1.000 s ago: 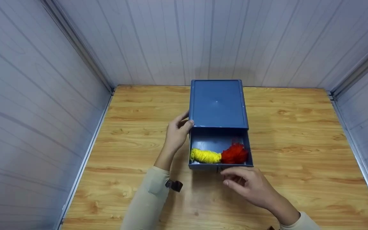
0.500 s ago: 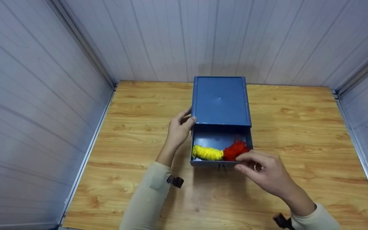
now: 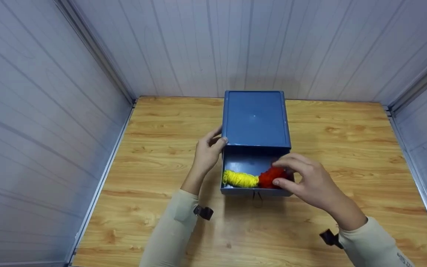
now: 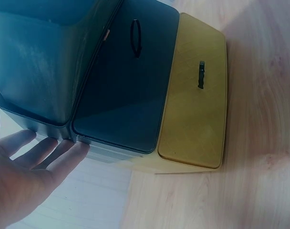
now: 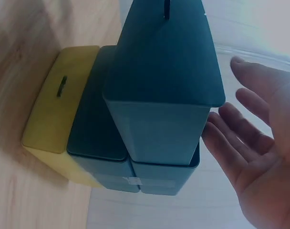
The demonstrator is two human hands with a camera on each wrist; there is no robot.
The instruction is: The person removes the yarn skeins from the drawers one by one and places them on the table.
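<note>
A blue drawer cabinet point(image 3: 256, 118) stands on the wooden table, with its top drawer point(image 3: 248, 161) pulled out toward me. Inside, a bundle of yellow yarn point(image 3: 240, 179) lies at the front left and a bundle of red yarn point(image 3: 269, 177) at the front right. My right hand point(image 3: 310, 181) reaches over the drawer's right wall, thumb and fingers spread apart about the red yarn. Whether they touch it I cannot tell. My left hand point(image 3: 207, 154) steadies the cabinet's left side, its fingertips against the casing in the left wrist view and its thumb near the top front corner.
Below the pulled-out drawer sit a closed blue drawer point(image 4: 128, 76) and a closed yellow drawer point(image 4: 195, 95), each with a dark loop pull. Pale panel walls point(image 3: 206, 44) enclose the wooden table point(image 3: 154, 163) at the back and sides.
My right hand has moved from the drawer's front, where the loop pull hangs, up and over the right wall to the red yarn. The left hand keeps its place on the cabinet.
</note>
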